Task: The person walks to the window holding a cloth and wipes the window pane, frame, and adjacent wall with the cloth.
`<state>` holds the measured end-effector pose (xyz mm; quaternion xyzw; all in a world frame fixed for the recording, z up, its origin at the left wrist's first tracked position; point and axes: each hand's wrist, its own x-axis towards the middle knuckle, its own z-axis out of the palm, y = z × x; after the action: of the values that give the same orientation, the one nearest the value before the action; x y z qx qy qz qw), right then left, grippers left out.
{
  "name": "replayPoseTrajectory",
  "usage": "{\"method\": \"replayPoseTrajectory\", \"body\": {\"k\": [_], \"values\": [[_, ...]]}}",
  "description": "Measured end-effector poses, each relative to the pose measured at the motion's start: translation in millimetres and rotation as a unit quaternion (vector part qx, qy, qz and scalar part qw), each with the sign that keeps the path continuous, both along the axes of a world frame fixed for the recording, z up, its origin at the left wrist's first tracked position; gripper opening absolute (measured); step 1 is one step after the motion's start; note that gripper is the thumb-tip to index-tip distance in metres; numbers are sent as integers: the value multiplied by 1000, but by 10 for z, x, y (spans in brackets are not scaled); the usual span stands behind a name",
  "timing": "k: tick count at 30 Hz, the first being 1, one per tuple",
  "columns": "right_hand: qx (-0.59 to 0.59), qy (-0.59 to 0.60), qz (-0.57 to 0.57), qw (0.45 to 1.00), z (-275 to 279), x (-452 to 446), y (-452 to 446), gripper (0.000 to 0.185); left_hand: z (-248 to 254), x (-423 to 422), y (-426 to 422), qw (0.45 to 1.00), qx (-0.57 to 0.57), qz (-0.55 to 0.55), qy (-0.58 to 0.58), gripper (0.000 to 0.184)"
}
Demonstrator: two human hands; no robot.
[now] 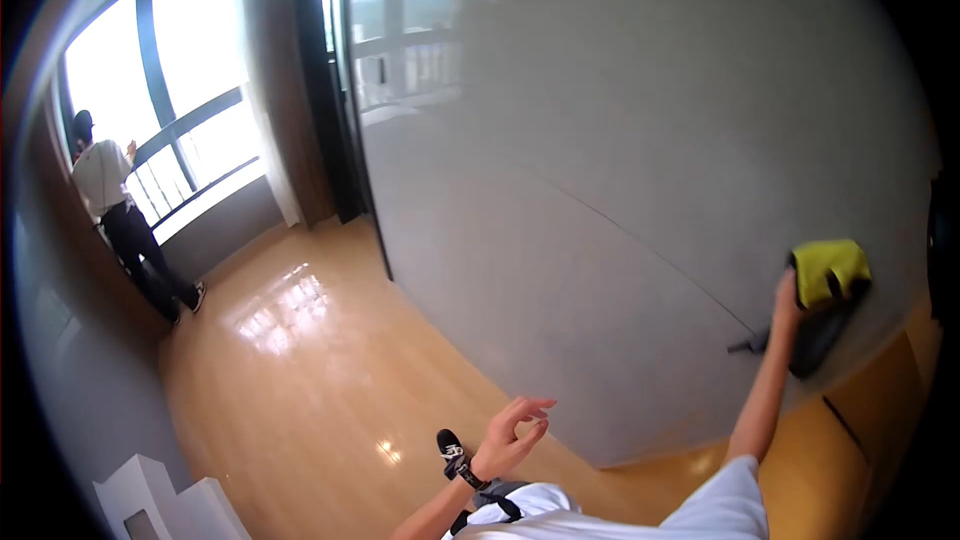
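Evidently yellow cloth at grey panel, right of frame

Near, bottom centre: left hand [510, 435] empty, fingers loosely bent, thumb apart; dark wristband [471, 477]. Held clear of the panel, probably for balance. Dark shoe [450, 445] on floor just beside.

Right of frame: arm outstretched; right hand [786, 292] grips the yellow cloth [832, 271], dark-edged, by its left side. Exact finger placement blurred. Cloth lies at the panel face, presumably gripped at one side to leave its broad face free. Dark shape [818, 342] beneath: object or reflection, cannot tell.

Surface: grey panel [600, 140], glossy, mirrors windows at upper centre; thin dark line runs diagonally down towards the cloth. Floor [330, 340] pale wood, glare patches. White boxy object [150, 495], lower left, unidentified.

Far, upper left: person [105, 175] in white top stands by tall windows [195, 25], one hand raised near the frame. Curtain [262, 90] hangs to their right in frame.
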<state>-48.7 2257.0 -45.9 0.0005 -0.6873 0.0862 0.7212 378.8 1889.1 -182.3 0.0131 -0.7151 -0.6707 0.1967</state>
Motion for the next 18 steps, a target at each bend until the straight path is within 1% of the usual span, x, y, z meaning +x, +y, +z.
{"method": "replayPoseTrajectory", "body": {"k": [1, 2, 3, 4, 5, 6, 8, 9, 10, 11, 12, 14, 15, 16, 17, 18], "values": [[93, 29, -31, 995, -55, -160, 183, 85, -70, -129, -161, 1000, 17, 10, -3, 31], [181, -42, -221, 957, -334, -467, 480, 54, -169, -304, -320, 1000, 16, 20, -4, 31], [125, -31, -121, 984, -296, -311, 330, 52, -223, -402, -477, 999, 26, 16, -7, 31], [76, -24, -30, 996, -232, -295, 115, 50, -301, -604, -729, 999, 35, 13, -14, 31], [55, -27, 8, 998, -206, -309, -85, 48, -347, -800, -997, 999, 33, 20, -19, 31], [42, -30, 36, 998, -187, -380, -313, 46, -355, -1050, -1285, 999, 16, 4, -32, 32], [22, -36, 57, 997, -162, -385, -668, 43, -242, -1482, -1830, 999, -9, -17, -40, 34], [14, -34, 59, 998, -18, -81, -620, 41, 23, -1239, -1807, 999, -45, -8, -27, 37], [8, -36, 63, 997, -7, 17, -766, 40, 93, -1322, -2024, 996, -82, 5, -19, 40], [1, -38, 70, 997, 18, 55, -887, 38, 55, -1545, -2311, 994, -106, 11, 16, 48], [0, -47, 79, 996, 80, 260, -954, 37, 194, -1528, -2461, 995, -101, 0, 20, 48], [-16, -59, 94, 994, 227, 338, -1248, 34, 501, -1877, -2878, 970, -197, 98, 107, 55], [-21, -65, 101, 992, 320, 388, -1433, 33, 701, -1995, -3052, 971, -192, 92, 106, 59], [7, -50, 54, 997, 328, 320, -1429, 30, 848, -2206, -3032, 972, -192, 87, 102, 63], [21, -60, 61, 996, 457, 411, -1665, 31, 1016, -2345, -3265, 974, -183, 80, 107, 63], [33, -71, 70, 994, 581, 468, -1878, 31, 1179, -2485, -3506, 958, -224, 112, 137, 67]]}}
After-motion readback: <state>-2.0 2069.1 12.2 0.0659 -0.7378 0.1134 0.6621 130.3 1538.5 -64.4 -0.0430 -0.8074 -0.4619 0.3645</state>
